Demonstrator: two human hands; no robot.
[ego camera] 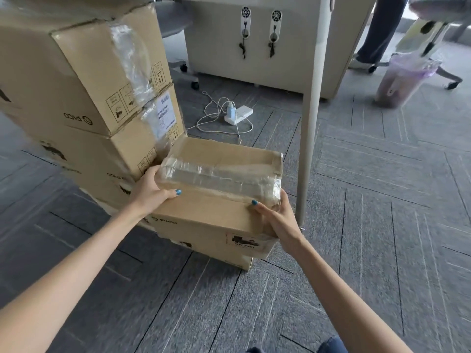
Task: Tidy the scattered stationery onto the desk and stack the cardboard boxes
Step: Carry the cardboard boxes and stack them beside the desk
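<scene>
A small flat cardboard box [224, 164] wrapped in clear tape sits on top of a low brown box [211, 215] on the carpet. My left hand [150, 192] grips the small box's left end and my right hand [277, 215] grips its right end. The low box rests on another flat box [229, 258] beneath it. A tall stack of larger brown boxes [96, 93] stands just to the left, touching the small box's far corner. No stationery is visible.
A desk leg [309, 118] rises right of the boxes. A white power strip [238, 114] with cables lies behind them. Further back are a desk panel [254, 44], chair wheels, a bin [405, 80] and a person's leg [379, 31].
</scene>
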